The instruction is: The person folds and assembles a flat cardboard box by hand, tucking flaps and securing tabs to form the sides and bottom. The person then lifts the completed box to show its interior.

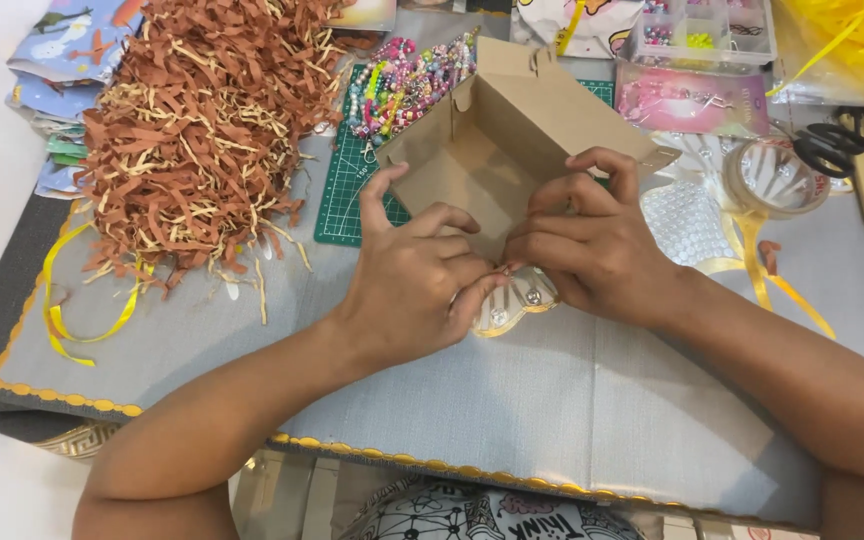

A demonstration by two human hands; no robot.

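1. The left hand (414,285) & right hand (592,245) meet in the middle of the grey cloth tabletop (552,400).
2. Both hands touch a brown cardboard box (497,150) w/ its flaps open. The box lies on its side, open end facing the person.
3. Left hand fingers (472,290) are curled in tight. They pinch a tiny thing near the box's front edge. Thumb sticks up.
4. Right hand fingers are bent too, tips narrow, pressing at the same spot as the left ones. Can't tell what the tiny thing is.
5. Just under the hands lies a see-through packet w/ a gold rim & small round bits (512,300).
6. A big pile of brown & tan shredded paper (202,120) sits to the left, well apart from the hands.
7. A green cutting mat (347,200) lies under the box. Bright bead strings (402,80) rest on it, behind the box.
8. A yellow ribbon (82,300) curls at the left edge.
9. A clear tape roll (777,175) & black scissors (827,145) are to the right.
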